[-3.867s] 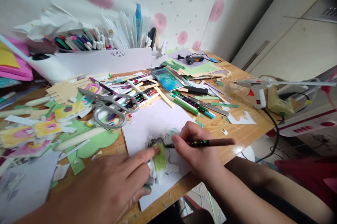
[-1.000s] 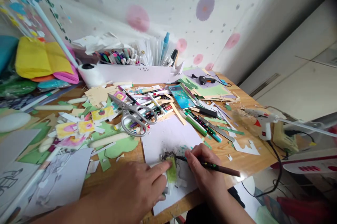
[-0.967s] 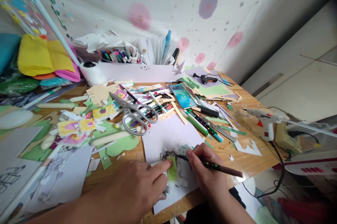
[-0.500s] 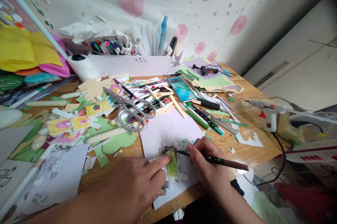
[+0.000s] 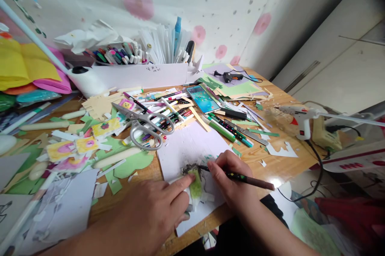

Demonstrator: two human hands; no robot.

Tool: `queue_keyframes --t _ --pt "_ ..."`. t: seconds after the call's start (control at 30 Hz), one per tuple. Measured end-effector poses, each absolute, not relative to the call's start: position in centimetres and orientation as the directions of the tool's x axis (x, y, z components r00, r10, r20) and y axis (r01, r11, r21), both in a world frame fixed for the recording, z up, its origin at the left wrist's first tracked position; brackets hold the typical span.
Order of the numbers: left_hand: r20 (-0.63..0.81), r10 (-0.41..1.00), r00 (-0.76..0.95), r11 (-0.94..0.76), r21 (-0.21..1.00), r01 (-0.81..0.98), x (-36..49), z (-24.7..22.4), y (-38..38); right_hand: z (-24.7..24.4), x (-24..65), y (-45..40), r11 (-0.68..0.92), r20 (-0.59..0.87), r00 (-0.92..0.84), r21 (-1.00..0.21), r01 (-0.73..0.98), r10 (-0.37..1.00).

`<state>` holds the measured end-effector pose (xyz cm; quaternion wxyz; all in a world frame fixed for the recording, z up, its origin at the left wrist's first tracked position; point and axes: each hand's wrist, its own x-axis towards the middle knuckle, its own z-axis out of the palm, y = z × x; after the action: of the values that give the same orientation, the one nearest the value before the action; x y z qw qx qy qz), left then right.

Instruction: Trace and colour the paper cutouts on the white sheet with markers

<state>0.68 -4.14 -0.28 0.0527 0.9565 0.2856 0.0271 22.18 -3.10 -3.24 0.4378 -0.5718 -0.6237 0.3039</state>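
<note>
On a white sheet (image 5: 180, 148) at the table's front edge lies a small paper piece with a green patch (image 5: 196, 187). The index fingertip of my left hand (image 5: 162, 204) presses on its upper left part; the other fingers are curled around a grey stick-like item (image 5: 189, 208), partly hidden. My right hand (image 5: 231, 176) holds a dark brown marker (image 5: 251, 180) with coloured spots, its tip at the top edge of the piece. Black smudges surround that edge, and faint green marks show near my right fingers.
Grey scissors (image 5: 150, 125) lie on pens behind the sheet. A phone (image 5: 203, 99), a utility knife (image 5: 251, 135) and markers lie further right. A white glue gun (image 5: 302, 121) stands at the right. Paper scraps (image 5: 132, 164) cover the left side.
The camera view has shifted slightly, moving the scene leftward. The marker tip has moved a little left along the top edge of the paper piece. My left finger stays on it.
</note>
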Motion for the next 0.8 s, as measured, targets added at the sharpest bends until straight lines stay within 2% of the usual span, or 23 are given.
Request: queue_keyframes --t 0.2,0.43,0.8 --pt "-0.028 0.559 0.828 -0.826 0.071 0.560 0.75 0.10 -4.45 -3.00 21.79 -2.95 0.166 0.207 0.049 -0.888 0.428 0.977" --pt "-0.079 0.564 0.822 -0.818 0.082 0.569 0.86 0.52 -4.25 -3.17 21.78 -2.95 0.177 0.212 0.027 -0.874 0.454 0.977" --pt "-0.024 0.565 0.825 -0.819 0.102 0.564 0.85 0.35 -4.49 -3.60 22.12 -2.95 0.188 0.211 0.012 -0.895 0.405 0.977"
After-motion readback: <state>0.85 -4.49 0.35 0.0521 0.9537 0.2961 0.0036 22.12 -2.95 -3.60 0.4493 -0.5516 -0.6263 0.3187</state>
